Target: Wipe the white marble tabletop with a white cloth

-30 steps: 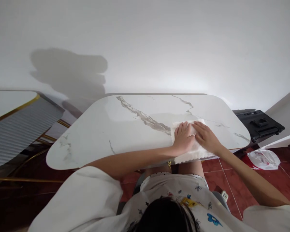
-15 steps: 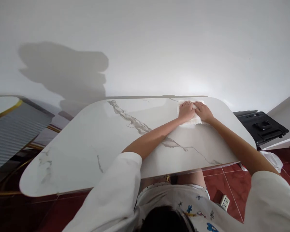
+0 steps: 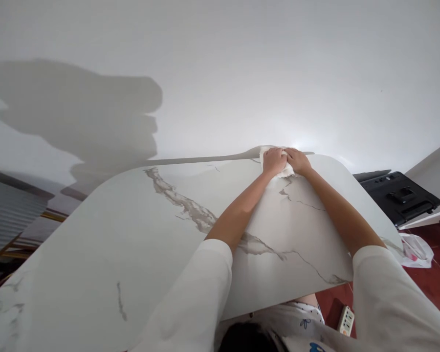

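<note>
Moved farther out since the earlier frame: a thin, crumpled white cloth [image 3: 288,171], now under both hands at the far edge of the glossy white, grey-veined desk [image 3: 95,234], seemingly leaving little surface beyond them to cover. Left hand [image 3: 274,161] and right hand [image 3: 297,160] press down side by side, fingers close together; can't tell if either pinches cloth.

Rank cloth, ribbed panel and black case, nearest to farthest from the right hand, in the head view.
1. Cloth: against the right hand.
2. Black case: out to the right.
3. Ribbed panel: far left.
</note>
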### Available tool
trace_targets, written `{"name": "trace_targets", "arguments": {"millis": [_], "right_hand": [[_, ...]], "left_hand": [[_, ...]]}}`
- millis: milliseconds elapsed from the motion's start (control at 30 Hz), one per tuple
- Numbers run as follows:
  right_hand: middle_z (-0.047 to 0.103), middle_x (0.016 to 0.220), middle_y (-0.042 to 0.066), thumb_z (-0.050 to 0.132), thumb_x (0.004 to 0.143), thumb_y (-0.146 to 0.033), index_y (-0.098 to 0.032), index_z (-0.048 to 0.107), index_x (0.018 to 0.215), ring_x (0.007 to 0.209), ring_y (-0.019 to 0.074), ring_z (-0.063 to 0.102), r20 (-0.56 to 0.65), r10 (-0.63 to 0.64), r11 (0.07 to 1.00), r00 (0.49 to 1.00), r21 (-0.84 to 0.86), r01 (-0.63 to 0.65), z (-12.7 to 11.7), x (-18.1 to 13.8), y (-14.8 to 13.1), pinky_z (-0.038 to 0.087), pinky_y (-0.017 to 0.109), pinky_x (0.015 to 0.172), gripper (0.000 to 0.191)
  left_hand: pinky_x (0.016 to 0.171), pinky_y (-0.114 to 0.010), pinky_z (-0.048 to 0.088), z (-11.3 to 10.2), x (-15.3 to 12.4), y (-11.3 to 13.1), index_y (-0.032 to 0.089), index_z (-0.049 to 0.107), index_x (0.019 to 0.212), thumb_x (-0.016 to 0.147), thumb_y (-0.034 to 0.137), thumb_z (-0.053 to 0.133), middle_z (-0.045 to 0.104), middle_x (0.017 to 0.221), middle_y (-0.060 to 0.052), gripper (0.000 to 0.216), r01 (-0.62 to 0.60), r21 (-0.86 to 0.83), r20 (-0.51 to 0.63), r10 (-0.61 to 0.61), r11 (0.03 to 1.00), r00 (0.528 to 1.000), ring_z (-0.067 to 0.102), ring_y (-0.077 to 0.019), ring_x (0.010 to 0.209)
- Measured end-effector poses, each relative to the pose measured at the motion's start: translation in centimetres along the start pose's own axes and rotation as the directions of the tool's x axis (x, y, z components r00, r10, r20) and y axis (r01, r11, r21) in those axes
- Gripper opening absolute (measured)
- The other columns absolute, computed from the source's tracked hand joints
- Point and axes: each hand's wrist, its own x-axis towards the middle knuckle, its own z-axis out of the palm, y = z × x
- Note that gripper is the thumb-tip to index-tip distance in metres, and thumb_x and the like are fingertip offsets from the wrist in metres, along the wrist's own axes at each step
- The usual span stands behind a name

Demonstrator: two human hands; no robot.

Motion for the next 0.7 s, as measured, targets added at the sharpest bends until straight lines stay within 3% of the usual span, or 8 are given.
{"name": "trace_targets", "arguments": {"millis": [167,333,500,700], "right_hand": [[0.06,0.129,0.011,0.03,0.093,-0.02,-0.015,0.057,0.123,0.121,0.0247,0.052,0.017,-0.008,0.998,1.0,-0.063,0.009,0.0,-0.2,-0.1,0.041,0.04,0.102,0.041],[0.05,0.142,0.012,0.028,0.094,-0.02,-0.013,0.049,0.134,0.133,0.0262,0.042,0.073,0.032,0.986,0.997,-0.167,-0.019,-0.6,-1.8,-1.5,0.035,0.044,0.107,0.045],[0.044,0.146,0.014,0.027,0.094,-0.019,-0.009,0.044,0.139,0.136,0.0271,0.037,0.106,0.016,0.981,0.994,-0.192,0.004,-1.7,-5.4,-4.5,0.034,0.043,0.108,0.049],[0.039,0.149,0.015,0.025,0.095,-0.024,-0.008,0.038,0.143,0.138,0.0283,0.034,0.152,0.028,0.983,0.988,-0.182,0.0,-3.4,-12.0,-9.2,0.031,0.047,0.111,0.052]], "left_hand": [[0.102,-0.04,0.035,0.3,-0.1,0.2,0.017,0.057,0.115,0.092,0.021,0.035,0.06,0.123,-0.01,0.032,-0.023,0.107,0.03,0.02,0.994,0.999,0.05,-0.0253,0.118],[0.103,-0.04,0.033,-0.5,-2.2,0.7,0.018,0.052,0.122,0.093,0.022,0.033,0.056,0.128,-0.01,0.035,-0.053,0.151,0.053,0.045,0.987,0.998,0.046,-0.0254,0.121],[0.106,-0.041,0.03,-2.5,-6.5,1.2,0.016,0.049,0.127,0.093,0.022,0.031,0.05,0.135,-0.011,0.039,-0.103,0.167,0.074,0.091,0.981,0.993,0.04,-0.0268,0.127],[0.114,-0.039,0.023,-5.8,-13.6,2.4,0.016,0.044,0.135,0.089,0.021,0.032,0.041,0.147,-0.009,0.047,-0.098,0.065,0.197,0.083,0.993,0.977,0.031,-0.025,0.138]]}}
